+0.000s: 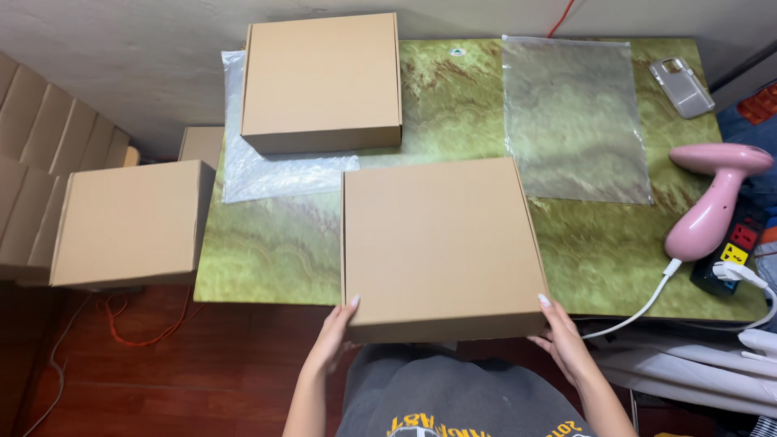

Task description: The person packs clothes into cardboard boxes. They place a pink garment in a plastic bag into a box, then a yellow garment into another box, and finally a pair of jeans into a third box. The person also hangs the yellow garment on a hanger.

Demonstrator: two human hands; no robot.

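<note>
The left hand [333, 330] and right hand [564, 336] each grasp a near corner of a flat, square, closed brown cardboard box [441, 247], which rests on the near edge of a green marbled table [275, 255]. Its contents are hidden. Beyond it, a 2nd closed cardboard box [322, 81] sits on a clear plastic bag [267, 174]. An empty clear zip bag [575, 121] lies to the right, near a pink handheld steamer [712, 198]. A 3rd closed box [129, 222] stands left of the table.
</note>
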